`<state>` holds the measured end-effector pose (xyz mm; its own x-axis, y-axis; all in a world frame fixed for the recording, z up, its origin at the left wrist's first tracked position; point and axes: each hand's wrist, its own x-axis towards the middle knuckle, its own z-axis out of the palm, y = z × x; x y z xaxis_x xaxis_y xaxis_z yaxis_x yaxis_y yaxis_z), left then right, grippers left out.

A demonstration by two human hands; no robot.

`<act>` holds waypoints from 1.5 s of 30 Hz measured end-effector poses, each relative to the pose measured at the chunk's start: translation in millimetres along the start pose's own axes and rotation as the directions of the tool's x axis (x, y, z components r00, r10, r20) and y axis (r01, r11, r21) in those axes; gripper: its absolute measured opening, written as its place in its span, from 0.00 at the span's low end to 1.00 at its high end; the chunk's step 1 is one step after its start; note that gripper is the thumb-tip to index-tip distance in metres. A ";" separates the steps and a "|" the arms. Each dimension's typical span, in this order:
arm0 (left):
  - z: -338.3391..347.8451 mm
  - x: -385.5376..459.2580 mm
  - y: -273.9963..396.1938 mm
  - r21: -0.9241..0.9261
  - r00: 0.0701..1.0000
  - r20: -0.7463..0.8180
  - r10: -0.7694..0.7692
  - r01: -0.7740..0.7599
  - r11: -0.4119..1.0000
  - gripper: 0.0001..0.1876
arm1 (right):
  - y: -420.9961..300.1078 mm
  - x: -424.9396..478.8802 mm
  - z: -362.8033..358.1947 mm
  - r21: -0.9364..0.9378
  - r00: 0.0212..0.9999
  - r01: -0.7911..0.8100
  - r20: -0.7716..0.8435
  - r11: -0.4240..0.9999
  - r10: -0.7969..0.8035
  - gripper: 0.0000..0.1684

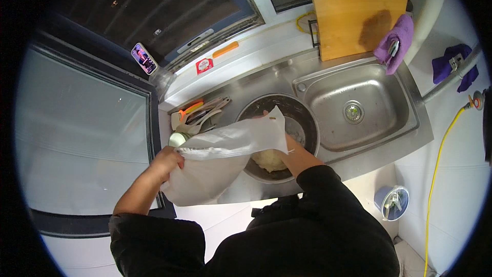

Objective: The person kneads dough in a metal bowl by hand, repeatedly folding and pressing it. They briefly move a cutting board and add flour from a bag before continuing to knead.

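A white sack (215,161) spreads across the front left of the steel counter and partly over a round metal basin (313,123). At the sack's left end, my left hand (169,161) grips its edge. My right hand (266,114) is mostly hidden behind the sack's raised right end, above the basin; only a bit of the fingers shows, so its hold cannot be told. In the basin lies a pale lump of dough (269,160), partly covered by the sack and the right forearm.
Right of the basin is a steel sink (369,130), with a wooden cutting board (346,23) upright behind it. Utensils, including an orange peeler (184,113), lie at the counter's left, near a green-and-white cup (178,139). A phone (144,59) stands by the window.
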<state>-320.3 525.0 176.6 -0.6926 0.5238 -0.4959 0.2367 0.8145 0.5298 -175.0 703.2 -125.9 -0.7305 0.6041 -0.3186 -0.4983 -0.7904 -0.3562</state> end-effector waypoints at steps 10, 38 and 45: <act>3.6 11.7 -16.3 0.026 0.999 0.014 -0.043 0.042 0.999 0.17 | -43.0 -54.0 41.7 0.260 0.979 -0.142 -0.104 0.955 0.174 0.18; 17.3 -24.5 37.7 0.167 0.994 -0.094 0.054 -0.037 0.985 0.09 | 15.2 10.9 -12.6 0.204 0.988 -0.101 -0.090 0.974 0.122 0.13; 3.0 -4.7 41.7 0.299 0.982 0.179 -0.061 0.005 0.954 0.08 | 10.6 1.2 -10.6 0.207 0.994 -0.081 -0.061 0.975 0.096 0.13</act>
<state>-305.1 557.3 199.0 -0.5726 0.5093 -0.6425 0.4262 0.8544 0.2974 -176.2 696.6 -139.4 -0.7452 0.5305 -0.4040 -0.5230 -0.8408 -0.1394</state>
